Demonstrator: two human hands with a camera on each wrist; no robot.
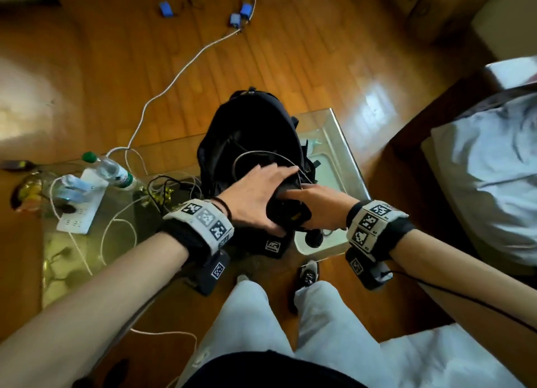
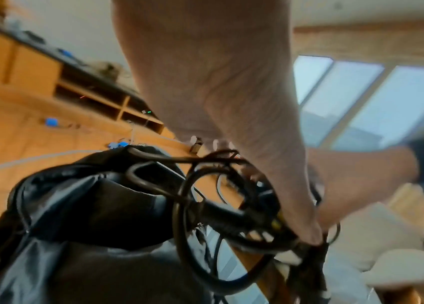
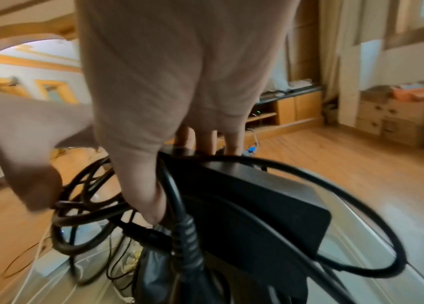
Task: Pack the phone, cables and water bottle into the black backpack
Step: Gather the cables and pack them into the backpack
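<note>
A: Both our grips clasp the cable bundle [image 3: 117,214] and power brick [image 3: 252,205] over the black backpack's [image 1: 232,132] mouth.

B: We should feed loops in first; the water bottle [image 1: 112,171] waits on the surface [image 1: 334,143].

head down, wrists close (shared cables [image 3: 174,207])

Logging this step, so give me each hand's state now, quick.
Left hand: holds the black cable bundle over the backpack.
Right hand: grips the black power adapter and its cable.
</note>
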